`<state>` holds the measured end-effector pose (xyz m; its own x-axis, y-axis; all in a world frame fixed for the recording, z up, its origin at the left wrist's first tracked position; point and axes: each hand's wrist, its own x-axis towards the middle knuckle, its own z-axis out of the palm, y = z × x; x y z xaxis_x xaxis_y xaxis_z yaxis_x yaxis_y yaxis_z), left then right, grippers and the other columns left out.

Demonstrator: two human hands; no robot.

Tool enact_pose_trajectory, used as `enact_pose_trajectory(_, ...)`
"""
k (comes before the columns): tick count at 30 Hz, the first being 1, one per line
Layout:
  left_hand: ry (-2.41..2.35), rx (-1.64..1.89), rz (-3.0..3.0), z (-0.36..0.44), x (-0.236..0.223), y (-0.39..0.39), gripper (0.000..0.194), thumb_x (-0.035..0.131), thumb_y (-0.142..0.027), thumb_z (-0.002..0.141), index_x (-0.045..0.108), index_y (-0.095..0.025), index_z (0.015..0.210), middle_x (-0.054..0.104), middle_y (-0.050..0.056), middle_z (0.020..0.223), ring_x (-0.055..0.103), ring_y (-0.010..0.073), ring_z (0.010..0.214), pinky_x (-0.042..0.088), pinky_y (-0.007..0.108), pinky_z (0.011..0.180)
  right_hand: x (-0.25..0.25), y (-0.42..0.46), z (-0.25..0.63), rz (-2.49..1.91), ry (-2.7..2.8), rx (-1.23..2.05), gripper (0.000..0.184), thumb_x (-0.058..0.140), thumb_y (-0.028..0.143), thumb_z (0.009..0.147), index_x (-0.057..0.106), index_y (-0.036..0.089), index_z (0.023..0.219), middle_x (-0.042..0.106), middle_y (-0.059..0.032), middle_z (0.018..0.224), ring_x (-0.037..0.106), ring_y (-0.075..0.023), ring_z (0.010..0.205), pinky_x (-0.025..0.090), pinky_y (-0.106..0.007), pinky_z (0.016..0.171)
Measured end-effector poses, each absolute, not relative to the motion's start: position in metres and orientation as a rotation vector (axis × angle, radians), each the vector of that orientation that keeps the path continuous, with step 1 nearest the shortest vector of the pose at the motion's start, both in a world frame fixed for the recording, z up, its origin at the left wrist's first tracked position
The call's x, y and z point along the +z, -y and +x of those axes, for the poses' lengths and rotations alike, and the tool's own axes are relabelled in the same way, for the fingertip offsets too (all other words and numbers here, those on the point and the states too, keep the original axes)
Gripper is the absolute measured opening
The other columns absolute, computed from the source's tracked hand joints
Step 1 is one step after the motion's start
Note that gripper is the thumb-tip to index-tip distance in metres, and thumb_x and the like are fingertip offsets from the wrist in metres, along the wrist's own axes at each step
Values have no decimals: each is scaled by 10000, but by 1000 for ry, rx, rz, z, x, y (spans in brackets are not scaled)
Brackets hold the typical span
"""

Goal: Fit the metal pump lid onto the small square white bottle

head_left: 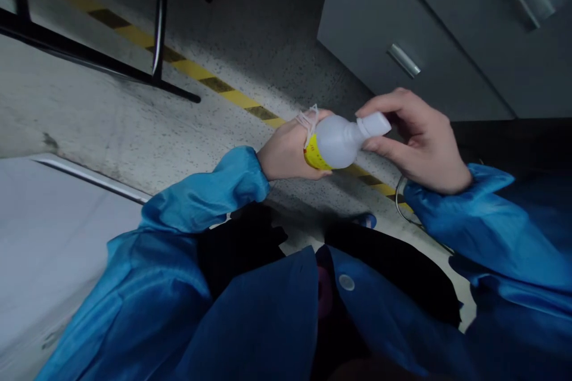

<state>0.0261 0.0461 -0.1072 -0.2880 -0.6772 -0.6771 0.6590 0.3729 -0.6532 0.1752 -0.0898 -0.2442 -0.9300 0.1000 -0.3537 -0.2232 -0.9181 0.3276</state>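
Observation:
A small white plastic bottle (pixel 338 140) with a yellow label lies on its side between my hands, above the floor. My left hand (pixel 288 149) grips its base, with a white string looped over the fingers. My right hand (pixel 417 140) pinches the bottle's white cap (pixel 374 125) between thumb and fingers. Both arms wear blue sleeves.
Below is a speckled grey floor (pixel 250 41) with a yellow-black striped line (pixel 196 71). A grey cabinet (pixel 402 18) with metal drawer handles stands at the upper right. Black frame legs (pixel 158 24) stand at the upper left, and a white surface (pixel 44 232) lies at the left.

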Motion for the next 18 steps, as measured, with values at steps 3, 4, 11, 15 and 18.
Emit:
enact_pose_trajectory(3,-1281,-1281,-65,25,-115,-50,776,858,-411,583,504,-196,1239,651,79,1129,650,312,1033,564,489,891,-260,85,183,-326,-368,2861,299,698,343,871,662,214,1139,640,-59,1046,569,-191,929,468,-352,819)
enact_pose_trajectory(4,-1293,-1252,-112,25,-115,-50,771,861,-410,584,509,-193,1234,654,77,1128,652,309,1038,567,484,890,-265,83,185,-290,-319,2861,307,688,322,879,662,210,1164,641,-68,1066,573,-197,950,474,-359,839)
enact_pose_trajectory(11,-1303,-882,-699,23,-106,-48,672,791,-268,653,478,-294,1246,629,14,1207,648,234,1130,588,402,923,-289,69,192,-70,-193,2879,325,660,345,902,658,218,1201,674,-44,1097,637,-166,945,512,-292,802)
enact_pose_trajectory(15,-1282,-1011,-536,28,-111,-51,667,798,-325,640,472,-292,1221,644,19,1144,668,252,1041,603,413,833,-278,71,188,-193,33,2944,340,557,530,931,610,199,879,582,26,660,500,-102,522,351,-260,506)
enact_pose_trajectory(18,-1215,-1223,-167,34,-116,-53,689,797,-405,628,475,-271,1222,640,47,1113,659,297,1029,590,452,838,-258,74,186,-345,155,3063,516,408,588,959,406,203,616,372,32,482,323,-94,408,215,-272,466)
